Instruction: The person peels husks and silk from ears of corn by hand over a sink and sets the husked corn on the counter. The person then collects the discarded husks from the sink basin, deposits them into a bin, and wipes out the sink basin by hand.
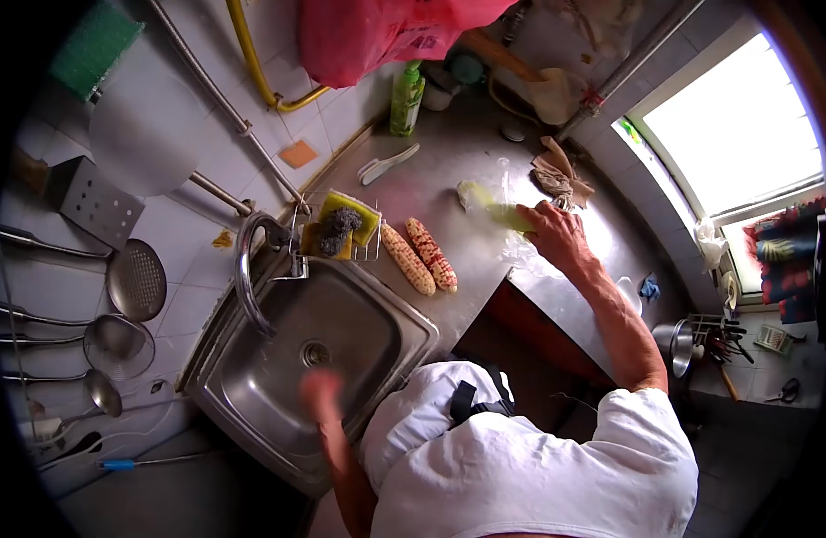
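Observation:
My right hand (pixel 556 233) reaches over the steel counter (pixel 449 327), its fingers on a pale green vegetable (pixel 507 215) in a clear plastic bag (pixel 475 195). My left hand (pixel 320 394) is over the sink basin (pixel 278 359), near the drain, smeared by motion; its fingers cannot be made out. Two speckled red and cream corn cobs (pixel 407 260) (pixel 431 255) lie side by side on the counter, between the sink and the bag. Left of them, a wire rack (pixel 365 247) by the faucet (pixel 242 269) bears yellow sponges (pixel 363 215) and a dark scouring pad (pixel 340 228).
Behind the counter hangs a pink bag (pixel 386 36) above a green bottle (pixel 407 99). A white-handled brush (pixel 389 165) and a brown cloth (pixel 561 175) lie farther back. Ladles and a skimmer (pixel 137 280) hang at the left; a metal pot (pixel 673 348) stands at the right.

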Demonstrator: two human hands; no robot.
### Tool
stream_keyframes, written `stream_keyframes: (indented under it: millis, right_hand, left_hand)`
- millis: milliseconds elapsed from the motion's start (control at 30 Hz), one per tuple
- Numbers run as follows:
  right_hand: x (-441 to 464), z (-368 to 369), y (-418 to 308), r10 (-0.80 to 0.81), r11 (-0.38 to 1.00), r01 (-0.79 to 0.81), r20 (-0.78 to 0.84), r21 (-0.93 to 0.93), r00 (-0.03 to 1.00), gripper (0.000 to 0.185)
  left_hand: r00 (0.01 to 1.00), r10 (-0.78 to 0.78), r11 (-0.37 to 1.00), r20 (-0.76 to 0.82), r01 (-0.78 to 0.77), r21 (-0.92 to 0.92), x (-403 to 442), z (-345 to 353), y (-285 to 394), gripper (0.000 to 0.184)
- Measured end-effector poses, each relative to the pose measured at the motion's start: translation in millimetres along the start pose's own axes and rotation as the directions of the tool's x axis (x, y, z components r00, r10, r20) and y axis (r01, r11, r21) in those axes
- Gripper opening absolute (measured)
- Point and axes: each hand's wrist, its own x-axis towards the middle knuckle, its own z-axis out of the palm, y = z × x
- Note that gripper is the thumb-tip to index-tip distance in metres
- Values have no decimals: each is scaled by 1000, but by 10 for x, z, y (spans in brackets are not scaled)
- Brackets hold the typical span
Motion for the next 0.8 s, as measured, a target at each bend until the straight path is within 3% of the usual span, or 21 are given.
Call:
stream_keyframes:
  millis: [33,67,100,133,267,300,333,400,467,500,533,600,633,667,733,800]
  right_hand:
    - [24,-118,-52,54,999,-54,58,4,997,40]
    - [58,-195,-84,57,998,-57,58,3,997,40]
    - [92,-266,-103,109,994,-106,195,-26,975,34]
    - [116,-336,-102,159,987,-146,324,-64,933,30]
    - [1,-639,-144,182,983,-177,323,-45,929,26]
    - [3,-870,-229,242,969,-244,376,-44,895,28]
    - [-79,-927,-170,212,975,-222,306,-1,928,29]
    - [-225,-1175,-202,183,981,-191,221,14,958,29]
    - [-295,-1394,-232,104,986,-133,250,102,963,29]
    - [-312,-1456,-344,62,963,-131,278,236,959,31]
    - [-328,-1518,-455,21,921,-137,306,365,952,33]
    - [-323,-1267,-671,-186,851,-28,351,525,918,40]
    - [-261,-1034,-1009,-330,803,40,387,595,861,39]
    - [-185,-935,-1237,-397,744,7,434,668,809,41]
    - [-119,-694,-1675,-496,564,45,294,825,817,43]
    - [-29,-370,-2045,-502,419,42,193,907,843,44]
  left_hand:
    - [988,-152,960,12,151,-236,-1,12,128,9]
    - [955,-291,844,61,286,-454,19,26,258,10]
    - [903,-404,662,143,397,-636,63,42,410,11]
    - [905,-399,660,146,394,-639,123,74,640,11]
    - [838,-440,669,322,545,-505,392,108,1604,13]
    - [874,-363,699,323,484,-526,415,153,1656,15]
    - [904,-281,724,323,421,-547,453,187,1732,16]
    - [907,-267,725,325,411,-553,515,194,1967,15]
    - [964,-51,863,261,174,-474,539,111,2285,15]
    - [965,63,930,253,35,-365,576,48,2447,17]
    - [952,249,928,177,-183,-324,585,-9,2637,29]
    - [829,543,837,133,-522,-164,614,-176,3069,46]
    - [794,589,808,154,-578,-110,586,-291,3283,52]
    - [756,630,773,179,-632,-54,570,-357,3424,57]
    - [751,640,759,163,-651,14,521,-394,3344,55]
    - [926,307,950,221,-310,-22,379,-379,2998,49]
